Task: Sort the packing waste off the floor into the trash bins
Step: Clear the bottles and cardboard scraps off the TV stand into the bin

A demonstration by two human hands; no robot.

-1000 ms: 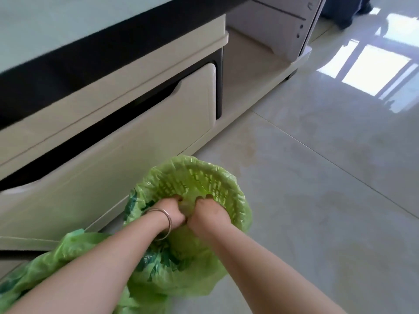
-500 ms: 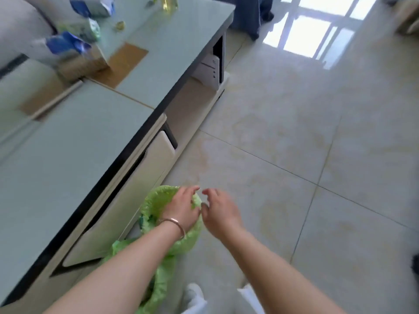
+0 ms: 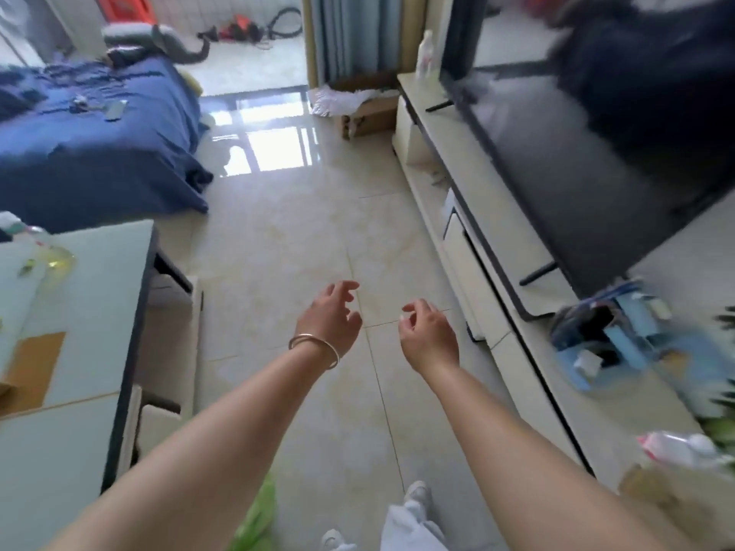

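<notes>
Nearest, a green trash bag (image 3: 258, 518) lies on the floor (image 3: 286, 248) by the feet; both hands, left hand (image 3: 332, 316) and right hand (image 3: 429, 336), hang released, holding nothing, probably reaching toward the cardboard box (image 3: 368, 113) of white packing waste (image 3: 338, 98) beyond.

Both hands (image 3: 332, 316) (image 3: 429, 336) out — empty (loose).

Silver bangle (image 3: 314, 349), pale trousers (image 3: 409, 526), white shoes (image 3: 416, 491)

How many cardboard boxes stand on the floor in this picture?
1. An open cardboard box with white packing material inside stands at the far end, between the curtain and the TV stand. Others may be hidden.
</notes>
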